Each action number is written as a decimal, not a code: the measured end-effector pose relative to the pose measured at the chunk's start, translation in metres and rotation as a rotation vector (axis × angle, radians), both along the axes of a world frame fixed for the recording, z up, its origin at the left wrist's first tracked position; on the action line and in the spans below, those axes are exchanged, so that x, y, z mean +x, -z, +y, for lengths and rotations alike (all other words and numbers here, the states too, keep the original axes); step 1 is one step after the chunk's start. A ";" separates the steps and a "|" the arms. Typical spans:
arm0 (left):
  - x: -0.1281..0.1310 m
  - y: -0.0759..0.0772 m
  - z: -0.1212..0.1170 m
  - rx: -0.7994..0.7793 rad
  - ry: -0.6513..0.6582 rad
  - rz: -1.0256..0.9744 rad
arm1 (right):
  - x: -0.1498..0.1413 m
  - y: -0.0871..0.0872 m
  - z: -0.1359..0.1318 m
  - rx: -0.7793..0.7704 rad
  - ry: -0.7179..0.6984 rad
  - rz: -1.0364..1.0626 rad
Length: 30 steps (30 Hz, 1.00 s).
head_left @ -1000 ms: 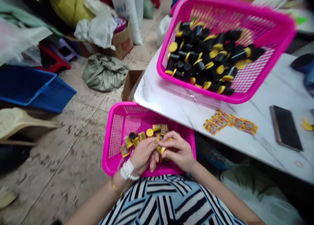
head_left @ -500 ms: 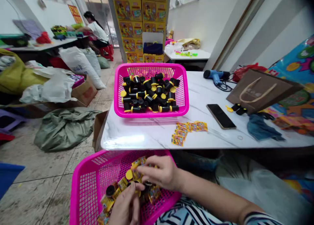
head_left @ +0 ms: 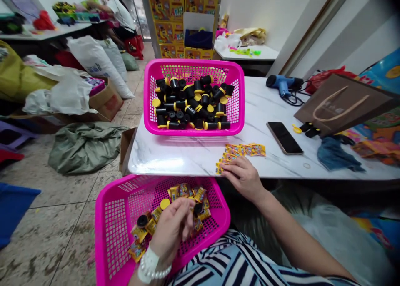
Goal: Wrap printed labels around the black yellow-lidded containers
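Note:
My right hand (head_left: pixel 242 177) is at the table's front edge, its fingertips pinched on the nearest of several small yellow printed labels (head_left: pixel 258 150). These lie overlapping in a bent row. Over the lower pink basket (head_left: pixel 106 232) hovers my left hand (head_left: pixel 175 223), fingers curled inward; what they hold, if anything, is hidden. Inside that basket lie yellow printed pieces (head_left: pixel 137 250), a black cylinder end (head_left: pixel 143 221) and a yellow round cap (head_left: pixel 165 203). A second pink basket (head_left: pixel 193 132) stands on the table, heaped with black canisters (head_left: pixel 189 110) with yellow caps.
On the table (head_left: pixel 175 163), a phone (head_left: pixel 284 138), a blue heat gun (head_left: pixel 284 85), a brown paper bag (head_left: pixel 340 105) and a denim cloth (head_left: pixel 339 155) lie to the right. Stacked yellow boxes (head_left: pixel 170 32) stand behind. A person (head_left: pixel 117 11) sits at a far table.
My right hand has left the lower basket and reached up to the labels on the table. My left hand has shifted slightly up and right over the basket. The view has tilted down.

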State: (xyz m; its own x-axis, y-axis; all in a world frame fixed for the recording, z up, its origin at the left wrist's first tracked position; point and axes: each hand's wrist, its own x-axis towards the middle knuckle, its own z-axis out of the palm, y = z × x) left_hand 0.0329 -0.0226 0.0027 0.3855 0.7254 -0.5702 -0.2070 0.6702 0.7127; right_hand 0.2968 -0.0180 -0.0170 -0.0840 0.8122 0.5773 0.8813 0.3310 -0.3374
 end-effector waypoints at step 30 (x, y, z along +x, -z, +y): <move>-0.032 0.022 -0.003 0.238 0.029 0.262 | -0.112 0.000 -0.024 -0.298 -0.346 0.380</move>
State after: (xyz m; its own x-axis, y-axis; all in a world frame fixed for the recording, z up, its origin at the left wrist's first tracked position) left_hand 0.0004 -0.0251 -0.0197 0.2711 0.8408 -0.4686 0.0201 0.4817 0.8761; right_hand 0.1850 -0.0422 -0.0171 -0.2052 0.9062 0.3698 0.5383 0.4201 -0.7306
